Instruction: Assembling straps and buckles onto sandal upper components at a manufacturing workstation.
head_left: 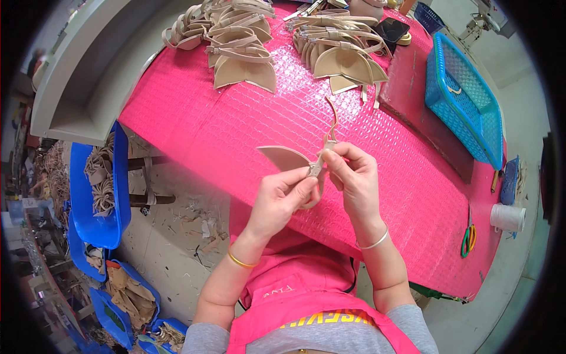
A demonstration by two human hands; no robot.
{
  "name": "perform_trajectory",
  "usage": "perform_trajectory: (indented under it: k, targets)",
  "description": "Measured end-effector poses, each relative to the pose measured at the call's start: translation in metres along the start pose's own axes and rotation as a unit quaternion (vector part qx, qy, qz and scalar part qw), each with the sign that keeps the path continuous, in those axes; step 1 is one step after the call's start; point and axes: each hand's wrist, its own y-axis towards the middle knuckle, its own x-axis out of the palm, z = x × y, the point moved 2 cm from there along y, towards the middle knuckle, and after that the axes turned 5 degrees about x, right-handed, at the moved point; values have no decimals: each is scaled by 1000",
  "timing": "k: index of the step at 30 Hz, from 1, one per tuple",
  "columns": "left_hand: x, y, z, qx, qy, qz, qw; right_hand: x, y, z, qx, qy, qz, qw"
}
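Observation:
Above the near part of the pink-covered table (194, 118), both my hands grip one beige shoe upper piece with a thin strap. My left hand (277, 197) is closed, pinching the piece near its middle, and the curved flap (286, 158) sticks out beyond those fingers to the left. Close beside it, my right hand (355, 180) pinches the base of the strap (335, 118), whose loose end rises away from me. The fingertips nearly meet and hide part of the joint between flap and strap.
Stacks of similar beige uppers, one left (244, 71) and one right (345, 62), lie at the far side. A dark red board (424, 112) and a turquoise basket (437, 88) are at right, with scissors (469, 237) and a white thread spool (508, 218). Blue bins (121, 183) stand left.

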Motion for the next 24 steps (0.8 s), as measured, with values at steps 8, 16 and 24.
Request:
perform_trajectory:
  k: [8,16,24]
  targets:
    - [-20,10,0,-28,152,28,988,12,-10,32,112,193,-46,974]
    - [-20,15,-5,85,173,54,980,19,-12,38,179,288,-88,936]
    - [-13,14,-5,204,353,63,911,15,-15,37,182,303,-46,934]
